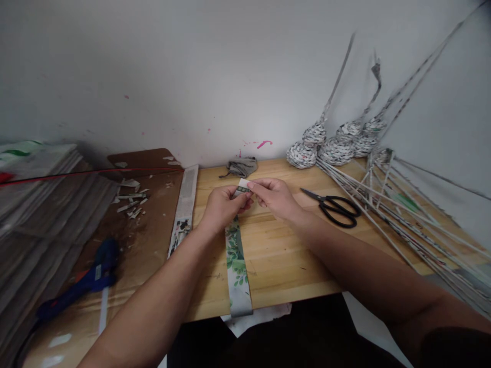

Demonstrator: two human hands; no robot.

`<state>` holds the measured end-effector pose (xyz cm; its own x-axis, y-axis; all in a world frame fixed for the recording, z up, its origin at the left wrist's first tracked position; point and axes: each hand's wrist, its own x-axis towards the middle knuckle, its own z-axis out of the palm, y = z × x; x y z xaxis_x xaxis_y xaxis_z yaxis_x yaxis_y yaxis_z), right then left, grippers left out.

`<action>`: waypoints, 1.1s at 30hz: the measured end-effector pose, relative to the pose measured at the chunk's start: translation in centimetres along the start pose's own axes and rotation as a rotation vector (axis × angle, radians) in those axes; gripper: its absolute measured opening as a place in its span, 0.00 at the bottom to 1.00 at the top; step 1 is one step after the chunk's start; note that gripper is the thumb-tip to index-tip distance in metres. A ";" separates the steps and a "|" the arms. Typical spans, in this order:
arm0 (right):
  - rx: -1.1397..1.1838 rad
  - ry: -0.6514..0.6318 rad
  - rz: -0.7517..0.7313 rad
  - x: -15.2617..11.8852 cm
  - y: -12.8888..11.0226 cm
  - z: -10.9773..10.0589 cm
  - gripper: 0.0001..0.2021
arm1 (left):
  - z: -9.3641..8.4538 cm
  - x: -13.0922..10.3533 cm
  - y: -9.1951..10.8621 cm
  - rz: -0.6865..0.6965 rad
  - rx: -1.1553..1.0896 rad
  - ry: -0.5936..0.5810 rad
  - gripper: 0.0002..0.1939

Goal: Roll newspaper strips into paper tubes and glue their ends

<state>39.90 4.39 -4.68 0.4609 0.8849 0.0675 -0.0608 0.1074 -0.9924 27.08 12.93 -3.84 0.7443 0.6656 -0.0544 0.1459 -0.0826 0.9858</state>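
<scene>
A long newspaper strip (237,260) with green leaf print runs up the wooden table from its front edge. Its far end is raised between my two hands. My left hand (224,204) is closed on that end, thumb on top. From the other side my right hand (270,197) pinches the same end at its white tip. Black-handled scissors (339,208) lie to the right of my right hand, blades toward it. Left of my left hand lies a stack of similar paper strips (187,191).
A blue glue gun (97,271) and paper scraps (132,199) lie on brown cardboard (153,245), beside stacked newspapers (42,230). Woven paper gourds (303,153) stand at the back right, near long paper rods (383,220). A grey cloth (241,166) lies by the wall.
</scene>
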 end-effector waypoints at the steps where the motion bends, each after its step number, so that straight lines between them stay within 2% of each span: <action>1: -0.003 0.000 -0.001 0.0 0.1 0.0 0.14 | 0.0 0.0 0.0 0.000 0.000 0.003 0.15; 7: 0.014 -0.016 0.001 0.0 0.1 0.1 0.13 | 0.0 0.0 -0.2 0.001 -0.015 0.013 0.16; 16: 0.154 0.023 0.098 -0.2 -0.3 0.5 0.14 | 0.1 -0.1 -0.1 -0.066 -0.064 0.037 0.17; 24: 0.214 0.063 0.111 -0.4 -0.2 0.8 0.14 | 0.2 -0.1 -0.4 -0.051 -0.071 0.018 0.18; 33: 0.258 0.071 0.100 -0.5 -0.3 1.0 0.14 | 0.5 -0.6 0.1 -0.017 -0.019 -0.008 0.17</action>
<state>38.84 4.37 -4.27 0.5018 0.8638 -0.0454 -0.3281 0.1416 -0.9340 26.98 12.12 -3.75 0.7468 0.6610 -0.0728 0.1467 -0.0571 0.9875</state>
